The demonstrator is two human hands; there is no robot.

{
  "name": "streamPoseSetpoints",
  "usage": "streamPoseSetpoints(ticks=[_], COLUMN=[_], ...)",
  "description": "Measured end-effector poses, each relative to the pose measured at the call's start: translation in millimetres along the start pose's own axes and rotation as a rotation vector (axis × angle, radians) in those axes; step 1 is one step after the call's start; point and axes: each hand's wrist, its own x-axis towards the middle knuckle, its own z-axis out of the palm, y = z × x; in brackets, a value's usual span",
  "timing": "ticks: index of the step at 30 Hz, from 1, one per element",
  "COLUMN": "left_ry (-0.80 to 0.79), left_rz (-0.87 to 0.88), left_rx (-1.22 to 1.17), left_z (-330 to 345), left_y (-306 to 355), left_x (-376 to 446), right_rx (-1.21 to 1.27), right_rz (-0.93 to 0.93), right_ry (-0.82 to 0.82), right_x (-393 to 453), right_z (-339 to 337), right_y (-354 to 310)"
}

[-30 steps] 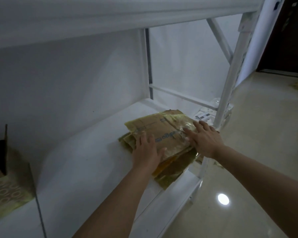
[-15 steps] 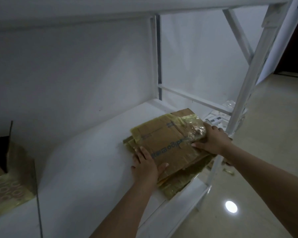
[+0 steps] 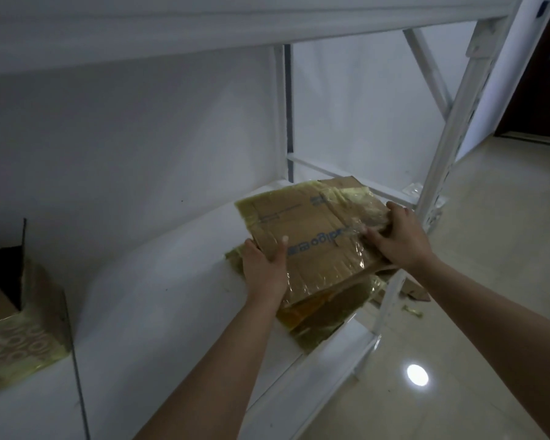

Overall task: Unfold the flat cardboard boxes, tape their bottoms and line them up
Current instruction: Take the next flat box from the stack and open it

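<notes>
Top flat box (image 3: pixel 311 236): a folded brown cardboard box, creased and worn, with blue print across its face and yellowish clear tape glinting over its far and right parts; I hold it tilted, its far end raised off the pile.
Where it is: over the right end of the white shelf (image 3: pixel 159 281), close to the shelf's front edge and the right front upright.
Pile of flat boxes (image 3: pixel 324 315): more folded cardboard underneath, the same brown with shiny yellow tape, lying on the shelf and poking a little past its front edge.
My left hand (image 3: pixel 265 269): clamped on the near left edge of the top flat box, thumb laid on its upper face, fingers tucked under where I cannot see them.
My right hand (image 3: pixel 394 236): gripping the right edge of the same box, fingers curled over the taped part, thumb pointing left across the face.
Open box (image 3: pixel 23 312): at the left end of the shelf, well apart from the pile, standing open with a dark inside and a taped, patterned flap hanging forward.
Rack frame (image 3: pixel 451 147): white metal uprights and a slanted brace at the right end of the shelf.
Floor (image 3: pixel 489 312): pale glossy tiles to the right, with a round lamp reflection and a few cardboard scraps (image 3: pixel 415 293) by the rack's foot.
</notes>
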Motion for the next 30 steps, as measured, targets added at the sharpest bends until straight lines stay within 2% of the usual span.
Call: streamPoseSetpoints(ticks=[4,8,13,18,20,25,28,30], left_ry=[0.056,0.034,0.018,-0.055,-0.103,-0.175,-0.242,-0.231], left_rz=[-0.022,0.147,0.344,0.415,0.443,0.462,0.512,0.522], left_rx=[-0.029,0.030,0.123,0.101,0.061,0.138,0.199,0.227], left_z=[-16,-46,-115,-190,-223,-300,-335,-351], left_y=[7,14,13,-5,-20,-42,-44,-47], left_x=[5,0,-8,-34,-47,-68,-77,-88], right_rx=[0.018,-0.043,-0.115,0.241,0.345,0.299,0.337,0.388], right_rz=[-0.005,0.005,0.026,0.172,0.200,0.316,0.293,0.274], right_ry=[0.081,0.171,0.262,0.109,0.109,0.104,0.082,0.053], right_x=[-15,-38,-78,-140,-172,-247,-280,-297], right_z=[-16,-25,-27,-10,1,23,30,32], right_y=[-7,-21,-51,-93,-110,-156,-185,-205])
